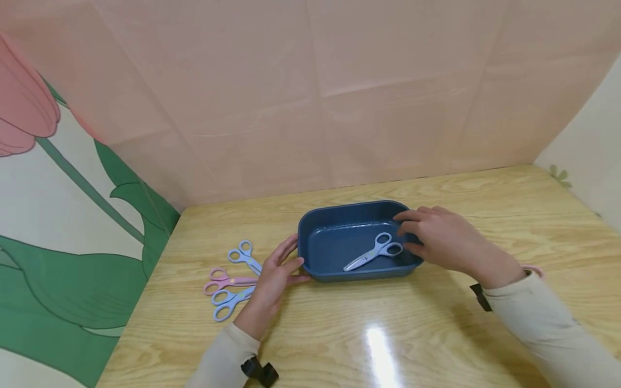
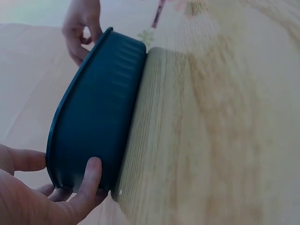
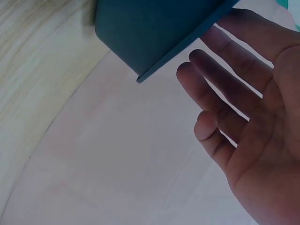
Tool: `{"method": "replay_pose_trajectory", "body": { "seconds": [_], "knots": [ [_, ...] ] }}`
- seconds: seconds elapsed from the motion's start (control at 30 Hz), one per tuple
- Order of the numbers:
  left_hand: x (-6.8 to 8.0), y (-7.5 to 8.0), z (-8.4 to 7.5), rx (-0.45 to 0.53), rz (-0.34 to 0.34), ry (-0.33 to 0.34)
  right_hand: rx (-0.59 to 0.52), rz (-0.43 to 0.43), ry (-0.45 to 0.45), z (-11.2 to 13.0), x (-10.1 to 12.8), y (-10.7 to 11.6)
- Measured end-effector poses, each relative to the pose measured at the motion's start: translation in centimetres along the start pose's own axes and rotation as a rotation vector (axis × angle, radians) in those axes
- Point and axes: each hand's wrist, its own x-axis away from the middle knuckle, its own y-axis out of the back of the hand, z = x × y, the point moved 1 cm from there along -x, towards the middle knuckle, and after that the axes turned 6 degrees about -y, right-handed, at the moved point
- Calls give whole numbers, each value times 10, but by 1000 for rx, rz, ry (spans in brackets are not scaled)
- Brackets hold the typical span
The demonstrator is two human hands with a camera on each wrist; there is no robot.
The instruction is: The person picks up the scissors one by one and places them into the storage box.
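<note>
A: What is sitting on the counter (image 1: 436, 334)?

B: A blue tub (image 1: 335, 275) is sitting near the middle, and grey scissors (image 1: 373, 252) are lying inside it, handles pointing toward the right end.

A: What is the left hand (image 1: 274, 277) doing?

B: It is resting against the tub's left end. In the left wrist view the thumb (image 2: 89, 180) is pressing flat on the outer wall, and the fingers are lying fairly straight along the rim, not curling round anything.

A: And the right hand (image 1: 443, 237)?

B: It is hovering over the tub's right end, just beside the scissor handles. The fingers are spreading loosely; the right wrist view is showing an open palm holding nothing. Whether the fingertips are touching the rim, I cannot tell.

A: Anything else lying about?

B: Three more pairs are lying on the counter left of the tub, just beside the left hand: blue scissors (image 1: 245, 256) farthest back, pink scissors (image 1: 228, 281) in the middle, and another blue pair (image 1: 230, 303) nearest, partly under the hand.
</note>
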Motion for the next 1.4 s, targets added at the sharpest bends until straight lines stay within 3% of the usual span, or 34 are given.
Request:
{"method": "replay_pose_trajectory", "body": {
  "seconds": [0.43,0.7,0.93,1.27,1.4],
  "knots": [
    [0,-1,4,10,5,-22,2,-51,-35,-10,8,2],
    [-1,-1,5,9,2,-22,5,-236,2,-22,22,-3],
    [-2,0,4,6,4,-21,25,-291,-7,-41,43,-10],
    [-2,1,4,11,5,-26,22,-190,-78,-71,86,-25],
    [-2,1,5,13,9,-28,16,-186,-38,-79,100,-34]
  ]
}}
